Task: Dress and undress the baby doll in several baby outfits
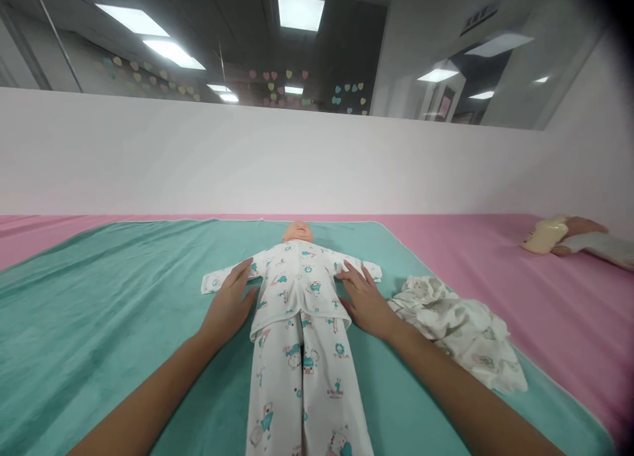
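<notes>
A baby doll lies on its back on a teal blanket, dressed in a white printed top and matching trousers. My left hand lies flat and open on the doll's sleeve and side at the left. On the other side, my right hand rests flat with fingers stretched, touching the other sleeve and the top's edge. Neither hand holds anything.
A crumpled white printed cloth lies on the blanket to the right of the doll. The pink mattress runs under the blanket to a white wall. At far right lies another doll, partly seen.
</notes>
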A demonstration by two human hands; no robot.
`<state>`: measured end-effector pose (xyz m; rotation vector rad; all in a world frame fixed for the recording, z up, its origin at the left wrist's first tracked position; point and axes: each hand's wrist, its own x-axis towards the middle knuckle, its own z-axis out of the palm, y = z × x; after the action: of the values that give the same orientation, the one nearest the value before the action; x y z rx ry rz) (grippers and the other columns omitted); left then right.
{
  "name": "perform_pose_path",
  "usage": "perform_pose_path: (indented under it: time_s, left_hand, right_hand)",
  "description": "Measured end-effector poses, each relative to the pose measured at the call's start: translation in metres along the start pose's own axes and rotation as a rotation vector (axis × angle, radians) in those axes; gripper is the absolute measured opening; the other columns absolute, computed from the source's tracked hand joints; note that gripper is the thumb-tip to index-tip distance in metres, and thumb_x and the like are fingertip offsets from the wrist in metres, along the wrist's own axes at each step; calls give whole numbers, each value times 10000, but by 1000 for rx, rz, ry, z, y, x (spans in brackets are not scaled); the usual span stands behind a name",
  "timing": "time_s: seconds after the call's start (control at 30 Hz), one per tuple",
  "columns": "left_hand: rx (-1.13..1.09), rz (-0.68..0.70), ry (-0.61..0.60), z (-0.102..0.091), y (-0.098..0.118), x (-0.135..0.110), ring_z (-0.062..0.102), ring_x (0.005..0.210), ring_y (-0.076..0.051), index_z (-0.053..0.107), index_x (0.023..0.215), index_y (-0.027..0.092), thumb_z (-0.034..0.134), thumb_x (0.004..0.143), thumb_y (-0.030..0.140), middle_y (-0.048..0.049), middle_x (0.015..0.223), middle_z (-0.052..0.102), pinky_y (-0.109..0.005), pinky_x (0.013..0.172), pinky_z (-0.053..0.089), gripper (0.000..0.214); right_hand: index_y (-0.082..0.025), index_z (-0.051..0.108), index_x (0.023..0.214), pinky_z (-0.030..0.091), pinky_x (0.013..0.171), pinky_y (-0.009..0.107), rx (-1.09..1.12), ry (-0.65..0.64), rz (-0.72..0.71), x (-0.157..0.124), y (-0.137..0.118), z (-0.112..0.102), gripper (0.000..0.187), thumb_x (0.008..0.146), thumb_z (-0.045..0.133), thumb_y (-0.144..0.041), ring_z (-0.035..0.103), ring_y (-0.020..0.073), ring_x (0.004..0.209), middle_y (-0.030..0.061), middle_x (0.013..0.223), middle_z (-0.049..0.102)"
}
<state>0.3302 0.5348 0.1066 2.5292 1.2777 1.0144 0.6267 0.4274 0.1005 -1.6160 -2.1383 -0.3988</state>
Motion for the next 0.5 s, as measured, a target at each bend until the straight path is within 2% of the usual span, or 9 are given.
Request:
perform_pose_path:
  time_s: [0.13, 0.2, 0.27, 0.37, 0.5]
  left_hand:
    - [-238, -11, -44, -5, 35, -8, 356, 1269, -244, 366, 1339, 239, 407, 862, 429, -44, 1396, 378, -422, 1029, 343, 516]
    - [-468, -45, -109, -10, 59, -14, 451, 1200, -232, 402, 1314, 271, 440, 850, 440, -31, 1374, 416, -396, 973, 414, 494]
    - [-708, -44, -179, -16, 82, -21, 488, 1167, -221, 430, 1293, 253, 458, 843, 437, -39, 1319, 484, -375, 960, 434, 487]
    - [-932, -55, -249, -25, 104, -29, 550, 1091, -224, 513, 1207, 192, 467, 835, 412, -71, 1177, 600, -377, 924, 470, 434]
    - [-967, -177, -341, -27, 108, -33, 624, 935, -204, 609, 998, 184, 522, 779, 269, -52, 990, 676, -355, 826, 531, 251]
  right_hand:
    - [-149, 407, 1247, 52, 1094, 572, -44, 97, -122, 16, -35, -33, 383, 873, 337, -189, 230, 251, 1334, 111, 1180, 524]
    - [-143, 396, 1261, 37, 1100, 557, -7, 113, -214, 22, -60, -48, 391, 877, 333, -181, 233, 234, 1334, 108, 1188, 529]
    - [-142, 433, 1232, 30, 1114, 525, 70, 81, -309, 23, -85, -57, 372, 872, 367, -209, 222, 223, 1337, 100, 1197, 527]
    - [-140, 495, 1178, -7, 1129, 486, 166, 11, -449, 18, -112, -56, 355, 863, 398, -272, 219, 216, 1335, 92, 1255, 501]
    - [-145, 496, 1198, -7, 1131, 481, 219, -37, -448, 8, -120, -45, 381, 853, 406, -280, 195, 214, 1342, 82, 1367, 400]
